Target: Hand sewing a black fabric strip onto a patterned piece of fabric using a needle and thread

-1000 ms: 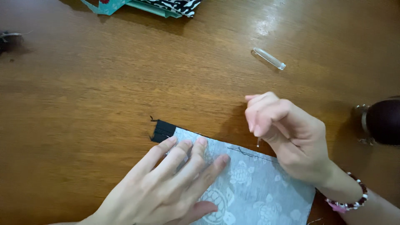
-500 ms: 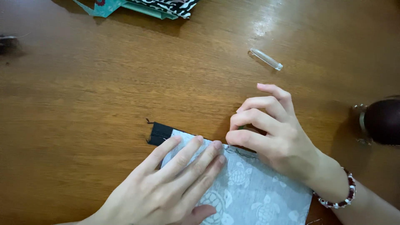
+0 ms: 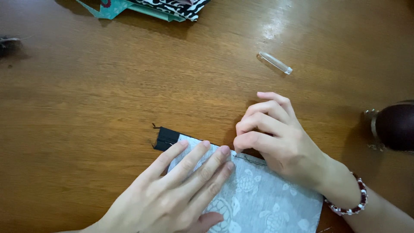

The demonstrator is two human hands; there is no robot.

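Note:
A grey piece of fabric [image 3: 263, 203] with a pale turtle print lies on the brown wooden table [image 3: 86, 99], a black strip [image 3: 165, 138] at its upper left corner. My left hand [image 3: 181, 190] lies flat on the fabric with the fingers spread, pressing it down. My right hand [image 3: 276, 138] rests at the fabric's top edge with the fingers curled, the fingertips pinched at the dark stitched seam [image 3: 250, 159]. Whatever the fingertips hold is too small to make out. A beaded bracelet [image 3: 351, 200] circles my right wrist.
A small clear plastic tube [image 3: 276, 63] lies on the table above my right hand. Folded patterned cloths, teal and black-and-white [image 3: 164, 6], sit at the top edge. A dark round object [image 3: 394, 127] with a metal part is at the right edge. A small dark thing [image 3: 6, 45] is far left.
My right hand came down from above the fabric, where it held a thin needle, and now sits curled on the top seam. My left hand stayed flat on the fabric.

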